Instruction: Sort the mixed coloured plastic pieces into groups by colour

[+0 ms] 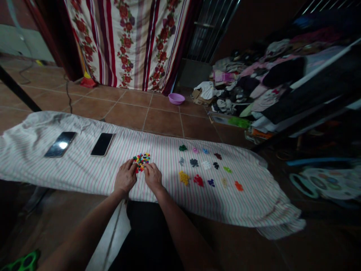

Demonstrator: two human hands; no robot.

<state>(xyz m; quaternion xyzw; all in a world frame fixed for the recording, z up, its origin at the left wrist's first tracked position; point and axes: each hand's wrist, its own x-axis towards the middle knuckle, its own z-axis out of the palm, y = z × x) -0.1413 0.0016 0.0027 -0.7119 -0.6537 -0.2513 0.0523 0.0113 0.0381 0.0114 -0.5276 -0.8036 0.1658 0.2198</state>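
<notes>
A mixed pile of small coloured pieces, in red, yellow, green, blue and other colours, lies on the striped cloth. My left hand rests at the pile's left edge, fingers curled down and closed against the pieces. At the lower right edge, my right hand has its fingers drawn together over the pieces. Whatever either hand holds is too small to make out. To the right are small single-colour heaps, among them a yellow heap, a red heap, a dark grey heap and an orange heap.
Two phones, a glossy phone and a dark phone, lie on the cloth at left. Beyond it, a purple basin stands on the tiled floor before a floral curtain. Piled clothes fill the right side.
</notes>
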